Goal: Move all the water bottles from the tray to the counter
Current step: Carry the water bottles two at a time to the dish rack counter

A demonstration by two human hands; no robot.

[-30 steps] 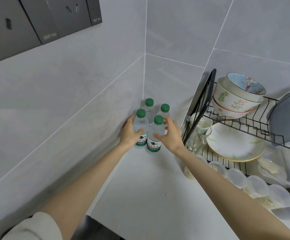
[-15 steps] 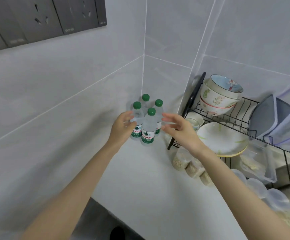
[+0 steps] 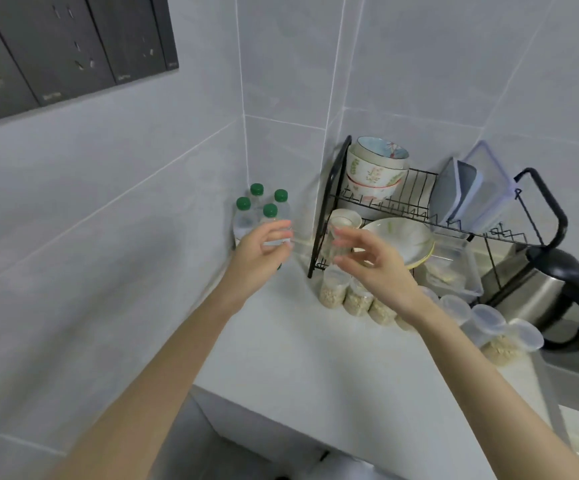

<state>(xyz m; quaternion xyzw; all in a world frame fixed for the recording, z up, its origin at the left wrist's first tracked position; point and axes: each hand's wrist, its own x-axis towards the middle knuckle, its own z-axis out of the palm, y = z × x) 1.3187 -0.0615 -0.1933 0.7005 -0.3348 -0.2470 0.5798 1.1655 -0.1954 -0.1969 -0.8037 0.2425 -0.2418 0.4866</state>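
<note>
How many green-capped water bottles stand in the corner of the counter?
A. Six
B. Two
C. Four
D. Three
C: four green caps show on the water bottles clustered in the corner of the counter, just beyond the empty left hand.

No text can be read. The small light markings at the lower edges of the dark wall sockets (image 3: 73, 46) are blurred, and the water bottles' (image 3: 262, 216) labels are hidden.

L hand (image 3: 258, 251) open, R hand (image 3: 372, 259) open
</note>
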